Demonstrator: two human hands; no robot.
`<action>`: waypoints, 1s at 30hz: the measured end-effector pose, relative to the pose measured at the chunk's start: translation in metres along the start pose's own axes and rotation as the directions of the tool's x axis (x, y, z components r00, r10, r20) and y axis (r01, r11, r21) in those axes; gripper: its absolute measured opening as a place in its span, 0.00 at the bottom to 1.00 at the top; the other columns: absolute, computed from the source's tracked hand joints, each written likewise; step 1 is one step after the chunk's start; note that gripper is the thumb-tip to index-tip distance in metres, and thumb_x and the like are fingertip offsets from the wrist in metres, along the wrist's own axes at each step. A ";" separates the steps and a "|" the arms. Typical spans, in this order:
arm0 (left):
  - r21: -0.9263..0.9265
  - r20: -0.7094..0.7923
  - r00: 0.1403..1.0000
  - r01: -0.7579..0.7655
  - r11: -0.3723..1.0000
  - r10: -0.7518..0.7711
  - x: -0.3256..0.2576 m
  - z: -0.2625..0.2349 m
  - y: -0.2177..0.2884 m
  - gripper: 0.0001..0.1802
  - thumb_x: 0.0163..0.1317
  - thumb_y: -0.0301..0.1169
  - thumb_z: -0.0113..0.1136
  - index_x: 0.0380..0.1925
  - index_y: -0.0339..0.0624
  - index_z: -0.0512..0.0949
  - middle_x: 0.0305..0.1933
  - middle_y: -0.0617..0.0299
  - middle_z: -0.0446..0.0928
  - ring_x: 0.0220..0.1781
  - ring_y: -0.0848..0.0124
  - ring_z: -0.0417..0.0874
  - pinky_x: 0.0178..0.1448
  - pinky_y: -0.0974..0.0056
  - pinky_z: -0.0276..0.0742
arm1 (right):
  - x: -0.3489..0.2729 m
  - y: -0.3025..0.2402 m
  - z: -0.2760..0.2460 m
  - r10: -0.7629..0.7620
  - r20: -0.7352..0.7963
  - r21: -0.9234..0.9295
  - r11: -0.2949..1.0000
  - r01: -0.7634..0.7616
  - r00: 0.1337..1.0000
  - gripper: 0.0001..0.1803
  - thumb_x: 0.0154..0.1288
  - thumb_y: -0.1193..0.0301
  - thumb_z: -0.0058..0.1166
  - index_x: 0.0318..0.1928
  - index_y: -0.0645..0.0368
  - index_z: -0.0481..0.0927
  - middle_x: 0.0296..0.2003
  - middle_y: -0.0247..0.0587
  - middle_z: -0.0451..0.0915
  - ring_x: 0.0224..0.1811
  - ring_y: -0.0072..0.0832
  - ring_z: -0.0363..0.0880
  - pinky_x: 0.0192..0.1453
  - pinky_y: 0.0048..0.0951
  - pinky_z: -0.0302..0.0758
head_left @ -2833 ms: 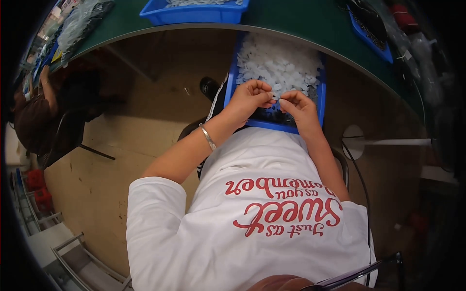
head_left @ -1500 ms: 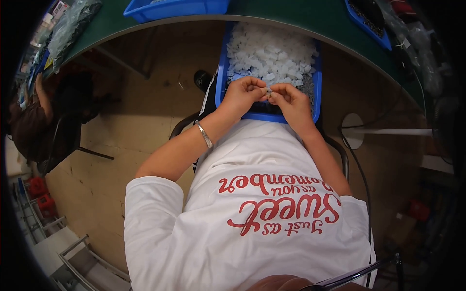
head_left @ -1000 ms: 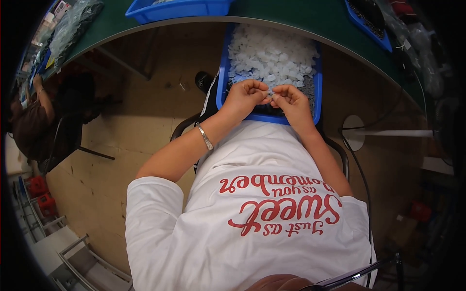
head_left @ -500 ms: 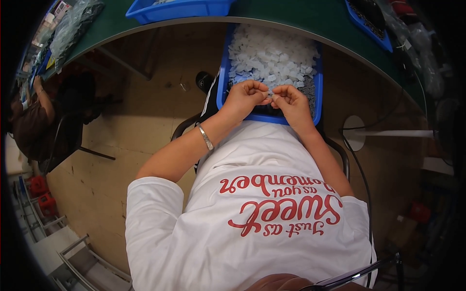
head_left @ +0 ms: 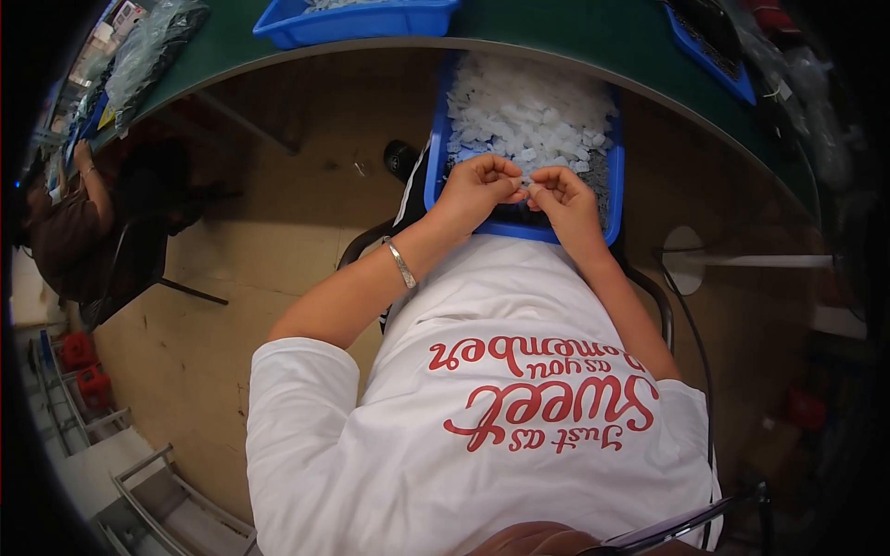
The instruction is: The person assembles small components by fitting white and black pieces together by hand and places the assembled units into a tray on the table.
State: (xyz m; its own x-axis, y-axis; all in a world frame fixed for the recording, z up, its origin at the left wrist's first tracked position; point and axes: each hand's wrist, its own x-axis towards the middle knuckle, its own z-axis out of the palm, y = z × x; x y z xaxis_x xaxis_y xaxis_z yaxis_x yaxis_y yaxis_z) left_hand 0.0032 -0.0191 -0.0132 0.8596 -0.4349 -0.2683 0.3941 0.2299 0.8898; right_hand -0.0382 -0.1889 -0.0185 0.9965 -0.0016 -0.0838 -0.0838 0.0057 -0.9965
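A blue tray (head_left: 612,199) rests on my lap, filled with several small white plastic parts (head_left: 528,116). My left hand (head_left: 477,185) and my right hand (head_left: 565,199) meet over the tray's near end. Their fingertips pinch one small white part (head_left: 527,188) between them. A thin metal bracelet (head_left: 400,264) circles my left wrist. I wear a white shirt with red lettering.
A green table (head_left: 575,32) curves across the top, bearing a second blue tray (head_left: 357,18) and another at the right (head_left: 714,56). Clear bags (head_left: 148,46) lie at its left end. Another person (head_left: 69,222) sits at far left. A metal rack (head_left: 139,491) stands at bottom left.
The view shifted slightly downward between the earliest frame and now. Both hands stay together over the tray's near end with only small finger movements.
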 end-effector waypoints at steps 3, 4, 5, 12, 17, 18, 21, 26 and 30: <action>0.036 -0.008 0.987 -0.161 0.986 0.162 -0.002 0.002 0.024 0.07 0.63 0.20 0.55 0.41 0.33 0.74 0.37 0.58 0.80 0.40 0.72 0.83 0.48 0.70 0.80 | -0.002 -0.004 0.004 -0.059 -0.070 -0.008 0.998 0.059 0.996 0.09 0.65 0.76 0.55 0.45 0.65 0.76 0.34 0.33 0.78 0.34 0.14 0.75 0.39 0.16 0.75; 0.040 -0.030 0.944 -0.327 0.944 0.328 -0.004 0.002 0.040 0.06 0.63 0.20 0.55 0.41 0.33 0.75 0.38 0.58 0.80 0.41 0.71 0.83 0.48 0.70 0.80 | -0.003 -0.002 0.003 -0.079 -0.046 -0.049 0.996 0.077 0.996 0.11 0.64 0.75 0.56 0.46 0.64 0.75 0.34 0.33 0.77 0.34 0.14 0.74 0.39 0.15 0.73; 0.046 -0.050 0.873 -0.483 0.875 0.484 -0.005 0.001 0.058 0.06 0.63 0.20 0.55 0.40 0.33 0.75 0.38 0.57 0.80 0.41 0.71 0.83 0.48 0.69 0.81 | -0.003 0.000 0.003 -0.098 -0.021 -0.090 0.991 0.095 0.995 0.12 0.64 0.74 0.57 0.47 0.64 0.75 0.35 0.33 0.77 0.34 0.14 0.73 0.39 0.15 0.72; 0.444 0.007 0.328 -0.847 0.291 0.944 0.021 -0.052 0.205 0.08 0.62 0.23 0.59 0.42 0.35 0.78 0.41 0.57 0.81 0.42 0.70 0.83 0.48 0.68 0.80 | -0.002 0.012 0.001 -0.053 0.066 -0.289 0.955 0.070 0.996 0.10 0.64 0.73 0.57 0.44 0.61 0.78 0.37 0.32 0.77 0.33 0.17 0.73 0.39 0.20 0.73; 0.879 0.315 0.193 -0.428 -0.210 0.929 0.012 -0.037 0.220 0.12 0.56 0.26 0.61 0.40 0.33 0.77 0.51 0.41 0.75 0.52 0.51 0.78 0.58 0.58 0.72 | -0.005 -0.002 0.006 -0.038 0.166 -0.486 0.866 0.116 0.985 0.10 0.62 0.74 0.57 0.43 0.63 0.78 0.36 0.40 0.79 0.34 0.26 0.77 0.40 0.25 0.74; 0.832 0.349 0.256 -0.527 -0.173 0.901 0.014 -0.039 0.205 0.10 0.59 0.24 0.60 0.41 0.35 0.78 0.46 0.51 0.78 0.47 0.61 0.80 0.52 0.63 0.75 | -0.006 -0.006 0.008 -0.038 0.162 -0.487 0.866 0.114 0.986 0.10 0.62 0.74 0.57 0.43 0.63 0.78 0.36 0.40 0.79 0.34 0.26 0.77 0.40 0.25 0.74; 0.706 0.402 0.631 -0.675 0.214 0.664 0.007 -0.030 0.142 0.11 0.60 0.23 0.60 0.44 0.41 0.79 0.40 0.60 0.80 0.41 0.71 0.82 0.45 0.67 0.78 | -0.002 -0.009 0.013 -0.077 0.259 -0.536 0.818 0.209 0.963 0.11 0.60 0.74 0.57 0.44 0.63 0.78 0.37 0.44 0.79 0.35 0.32 0.79 0.42 0.28 0.75; 0.860 0.388 0.830 -0.483 0.168 0.400 0.018 -0.040 0.053 0.12 0.55 0.26 0.62 0.40 0.41 0.79 0.40 0.54 0.78 0.42 0.58 0.81 0.45 0.59 0.77 | 0.014 -0.011 0.025 -0.136 0.409 -0.700 0.587 0.406 0.902 0.12 0.55 0.72 0.59 0.42 0.59 0.80 0.35 0.45 0.78 0.40 0.42 0.79 0.44 0.39 0.75; 0.903 0.357 0.815 -0.427 0.056 0.456 0.023 -0.047 0.019 0.13 0.52 0.27 0.61 0.40 0.42 0.78 0.41 0.54 0.78 0.45 0.53 0.79 0.46 0.55 0.76 | 0.016 -0.004 0.030 -0.167 0.440 -0.724 0.515 0.459 0.882 0.10 0.54 0.71 0.60 0.38 0.57 0.79 0.34 0.44 0.78 0.39 0.44 0.78 0.43 0.42 0.74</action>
State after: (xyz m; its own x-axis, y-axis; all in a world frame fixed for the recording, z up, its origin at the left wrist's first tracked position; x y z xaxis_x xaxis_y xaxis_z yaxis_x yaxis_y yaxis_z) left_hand 0.0458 0.0158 -0.0201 0.7643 -0.5604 0.3192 -0.6384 -0.5876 0.4972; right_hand -0.0219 -0.1593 -0.0152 0.8940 0.4379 0.0950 0.4125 -0.7215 -0.5561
